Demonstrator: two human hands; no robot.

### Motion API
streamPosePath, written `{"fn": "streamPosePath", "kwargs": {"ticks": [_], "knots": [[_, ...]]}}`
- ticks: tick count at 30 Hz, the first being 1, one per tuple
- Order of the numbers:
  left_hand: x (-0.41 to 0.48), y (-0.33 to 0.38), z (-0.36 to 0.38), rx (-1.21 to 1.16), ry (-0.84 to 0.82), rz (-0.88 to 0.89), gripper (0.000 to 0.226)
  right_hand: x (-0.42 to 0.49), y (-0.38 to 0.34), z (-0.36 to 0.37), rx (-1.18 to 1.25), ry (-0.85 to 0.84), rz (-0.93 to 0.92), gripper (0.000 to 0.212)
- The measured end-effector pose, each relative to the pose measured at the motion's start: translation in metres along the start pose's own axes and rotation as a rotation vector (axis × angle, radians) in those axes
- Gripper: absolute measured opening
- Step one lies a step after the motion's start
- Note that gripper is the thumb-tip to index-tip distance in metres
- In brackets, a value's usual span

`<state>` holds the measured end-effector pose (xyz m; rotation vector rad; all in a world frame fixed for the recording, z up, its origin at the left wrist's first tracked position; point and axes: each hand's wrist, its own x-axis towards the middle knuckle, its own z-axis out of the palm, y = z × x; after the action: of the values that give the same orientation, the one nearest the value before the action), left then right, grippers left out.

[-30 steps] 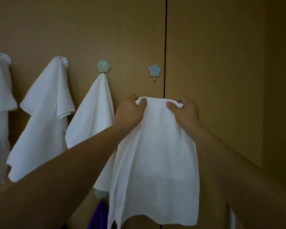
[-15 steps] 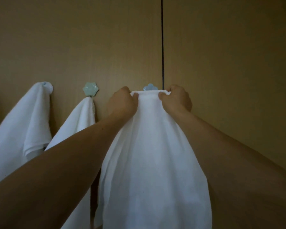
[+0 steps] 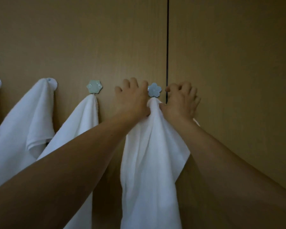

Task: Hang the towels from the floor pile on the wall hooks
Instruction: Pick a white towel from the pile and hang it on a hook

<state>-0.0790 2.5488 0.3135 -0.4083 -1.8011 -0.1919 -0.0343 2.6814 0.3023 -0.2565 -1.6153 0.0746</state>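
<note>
Towel (image 3: 152, 162), white: top edge, stretched flat between the hands below the hook a second ago, is now bunched to a peak touching the stem of the blue flower hook (image 3: 154, 89), just left of the wall's (image 3: 221, 63) dark seam. Left hand (image 3: 132, 98) and right hand (image 3: 182, 100): grip clamped on the gathered cloth either side of the hook. Judgement: towel seated or nearly so, release outstanding; hung towel (image 3: 79, 123) is on the neighbouring green hook (image 3: 94, 86).

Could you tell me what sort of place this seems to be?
Likely a home bathroom or laundry corner: flower-shaped hooks on wood-grain panels, white towels hung on them, another towel held at the blue hook.
</note>
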Motion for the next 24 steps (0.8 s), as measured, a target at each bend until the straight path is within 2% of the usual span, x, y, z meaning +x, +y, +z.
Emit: {"fn": "streamPosePath", "kwargs": {"ticks": [1,3,5,8,11,16,18,21,24], "knots": [[-0.004,0.004,0.001,0.076,0.090,0.103,0.043,-0.003,-0.001,0.000,-0.001,0.009,-0.068,0.027],[-0.012,0.007,0.006,0.089,0.113,0.250,0.026,-0.009,-0.002,0.003,0.059,-0.064,-0.136,0.021],[-0.018,0.003,0.015,0.023,0.034,0.303,0.024,-0.014,0.001,0.003,0.196,-0.173,-0.112,0.026],[-0.026,-0.001,0.016,-0.234,-0.075,0.274,0.020,-0.019,0.003,0.003,0.339,-0.272,-0.052,0.033],[-0.034,0.003,0.009,-0.591,-0.191,0.143,0.033,-0.025,0.001,0.000,0.406,-0.340,-0.019,0.035],[-0.047,0.006,0.004,-0.674,-0.314,0.050,0.026,-0.032,0.000,-0.012,0.574,-0.514,0.129,0.033],[-0.048,0.006,0.002,-0.787,-0.393,-0.095,0.034,-0.034,-0.001,-0.015,0.619,-0.591,0.199,0.036],[-0.054,0.009,-0.002,-0.963,-0.503,-0.336,0.032,-0.043,-0.004,-0.016,0.689,-0.693,0.311,0.044],[-0.072,0.013,0.003,-1.178,-0.571,-0.530,0.033,-0.057,-0.002,-0.011,0.713,-0.687,0.340,0.042]]}}
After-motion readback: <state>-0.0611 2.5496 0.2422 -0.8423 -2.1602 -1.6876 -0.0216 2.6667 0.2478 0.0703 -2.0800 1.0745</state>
